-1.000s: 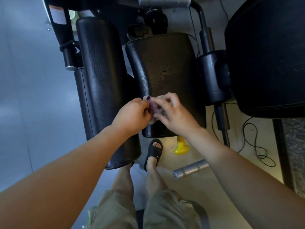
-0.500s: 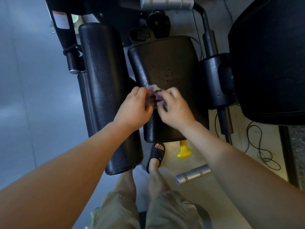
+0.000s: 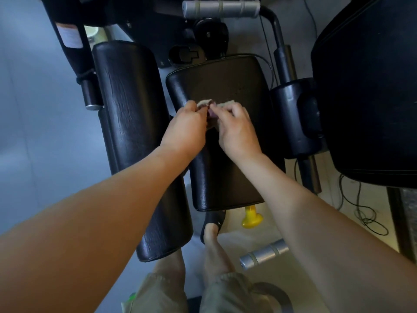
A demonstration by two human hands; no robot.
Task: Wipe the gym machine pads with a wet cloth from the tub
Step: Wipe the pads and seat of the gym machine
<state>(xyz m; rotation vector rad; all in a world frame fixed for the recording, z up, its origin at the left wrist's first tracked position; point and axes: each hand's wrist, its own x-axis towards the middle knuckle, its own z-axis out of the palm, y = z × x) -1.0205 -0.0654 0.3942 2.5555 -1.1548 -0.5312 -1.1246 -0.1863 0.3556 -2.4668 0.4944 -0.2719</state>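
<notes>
A small pale cloth (image 3: 213, 105) with a purple patch lies bunched on the black middle pad (image 3: 225, 177) of the gym machine. My left hand (image 3: 186, 129) and my right hand (image 3: 237, 129) sit side by side on that pad, and the fingers of both curl round the cloth and pinch it between them. Most of the cloth is hidden under my fingers. A long black roller pad (image 3: 133, 132) runs along the left of the middle pad. A large black pad (image 3: 370, 86) fills the upper right. No tub is in view.
A grey handle (image 3: 221, 8) crosses the top, and another grey handle (image 3: 264, 254) lies low near my feet. A yellow knob (image 3: 251, 216) sits below the middle pad. A black side block (image 3: 295, 118) and loose cables (image 3: 365, 213) lie to the right.
Both hands have carried the cloth up the middle pad, away from its near end, staying close together on it.
</notes>
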